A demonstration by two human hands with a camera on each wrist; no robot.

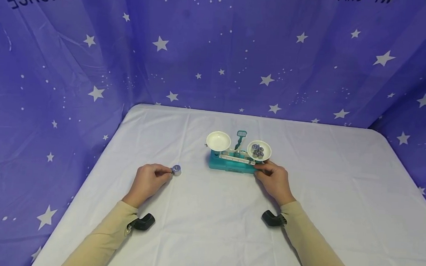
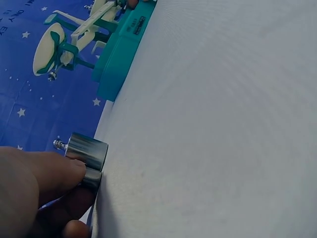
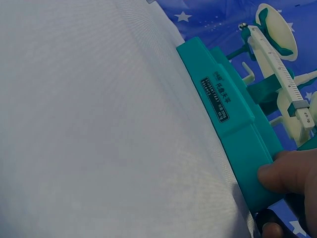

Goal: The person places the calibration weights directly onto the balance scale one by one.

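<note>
A teal student tray balance (image 1: 229,165) with two white pans stands on the table. Several metal weights (image 1: 258,151) sit together in its right pan (image 1: 268,155), while the left pan (image 1: 218,141) holds nothing. My right hand (image 1: 275,180) grips the right end of the base, thumb on the front face in the right wrist view. Left of the balance, my left hand (image 1: 150,181) pinches a small metal weight (image 2: 92,179) between thumb and finger. Right against it is a larger knobbed cylindrical weight (image 2: 88,150), upright on the cloth.
A white cloth (image 1: 206,231) covers the table. Behind and at both sides hangs a blue star-printed curtain (image 1: 219,47). A black wrist mount (image 1: 143,222) juts from the left sleeve, another mount (image 1: 273,219) from the right.
</note>
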